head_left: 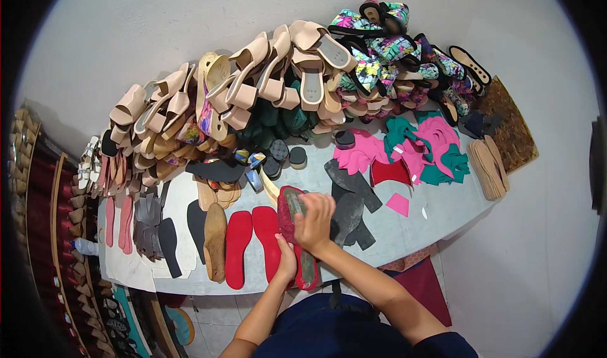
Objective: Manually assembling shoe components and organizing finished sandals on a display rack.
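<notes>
Far left: shelves (28,168), past the surface's (436,214) left end. Along the back, before the white wall (158,35), heaped sandals (253,54), too many to count. Toward the front edge: two pink strips (126,225), then one wooden last (215,244), then two red insoles (238,250), side by side, just short of the rim. Next, red shoe piece (286,226), grey face up, between both hands near the front edge. Left hand (288,263): fingers wrapped around its side. Right hand (315,225): fingers bent over its top, blurred; cannot tell if pinching. Rightward: dark cutouts (346,216), overlapping; one pink scrap (398,204); open room toward the right front edge. Far right: one stack of tan insoles (485,171) near the rim, one brown board (515,130) behind.
</notes>
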Tool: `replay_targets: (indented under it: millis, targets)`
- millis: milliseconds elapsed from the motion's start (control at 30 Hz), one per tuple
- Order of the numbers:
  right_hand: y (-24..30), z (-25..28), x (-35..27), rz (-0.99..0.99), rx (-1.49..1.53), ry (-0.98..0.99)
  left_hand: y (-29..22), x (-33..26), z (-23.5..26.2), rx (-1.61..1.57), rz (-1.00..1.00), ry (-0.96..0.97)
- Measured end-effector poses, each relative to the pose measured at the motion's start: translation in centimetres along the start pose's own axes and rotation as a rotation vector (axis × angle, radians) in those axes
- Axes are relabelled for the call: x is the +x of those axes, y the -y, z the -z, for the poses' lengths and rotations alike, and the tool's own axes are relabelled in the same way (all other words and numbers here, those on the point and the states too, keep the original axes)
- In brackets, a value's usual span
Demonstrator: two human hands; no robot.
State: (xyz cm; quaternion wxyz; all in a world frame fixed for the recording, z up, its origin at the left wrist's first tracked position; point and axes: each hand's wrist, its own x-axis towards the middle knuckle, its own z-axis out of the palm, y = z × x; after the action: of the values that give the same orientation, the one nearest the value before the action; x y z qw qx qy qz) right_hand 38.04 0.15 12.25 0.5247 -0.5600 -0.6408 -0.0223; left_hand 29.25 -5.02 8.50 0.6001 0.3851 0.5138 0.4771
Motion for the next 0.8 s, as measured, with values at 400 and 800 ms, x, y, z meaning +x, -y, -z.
replay_targets:
  millis: [400,800]
  targets:
    - [1.9,-2.1,1.6,0.195,0.071,0.054,0.1,0.1,0.8,0.217,-0.326,0.066]
    - [-8.6,2.1,-4.1,-0.343,-0.455,0.398,-1.0,0.7,1.9,-0.298,0.241,0.281]
